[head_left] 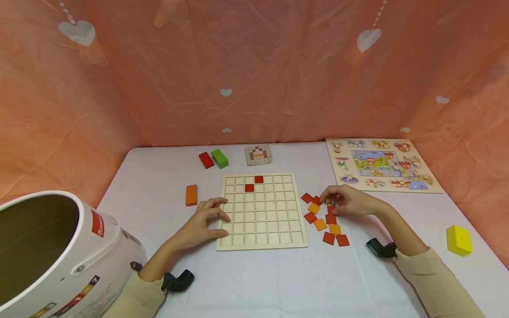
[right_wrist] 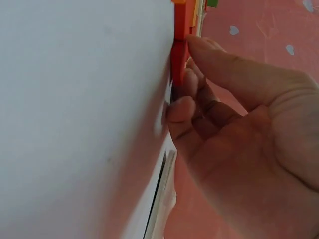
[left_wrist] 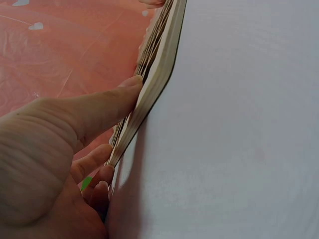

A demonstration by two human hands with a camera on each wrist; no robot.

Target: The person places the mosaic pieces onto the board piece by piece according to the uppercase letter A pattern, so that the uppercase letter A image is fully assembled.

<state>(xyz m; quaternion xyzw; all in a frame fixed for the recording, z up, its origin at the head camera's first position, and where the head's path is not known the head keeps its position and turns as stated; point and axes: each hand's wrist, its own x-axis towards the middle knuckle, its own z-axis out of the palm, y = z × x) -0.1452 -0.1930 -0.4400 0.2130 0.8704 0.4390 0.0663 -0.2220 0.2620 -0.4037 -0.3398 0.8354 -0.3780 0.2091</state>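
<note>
A wooden grid board (head_left: 262, 225) lies at the middle of the white table (head_left: 278, 282), with two red tiles (head_left: 254, 183) set in its upper rows. My left hand (head_left: 220, 218) rests on the board's left edge, fingers spread over the cells. In the left wrist view the thumb (left_wrist: 99, 109) presses against the board's side (left_wrist: 154, 84). Right of the board lies a loose pile of red and orange tiles (head_left: 324, 225). My right hand (head_left: 330, 205) is over the pile's top. There its thumb and curled fingers (right_wrist: 187, 107) pinch a red tile (right_wrist: 178, 59) lying on the table.
An orange block (head_left: 191, 194) lies left of the board. A red block (head_left: 206, 160), a green block (head_left: 220, 158) and a pattern card (head_left: 258, 155) lie behind it. A picture peg puzzle (head_left: 381, 164) is back right, a yellow block (head_left: 459, 240) far right, a white tub (head_left: 59, 247) front left.
</note>
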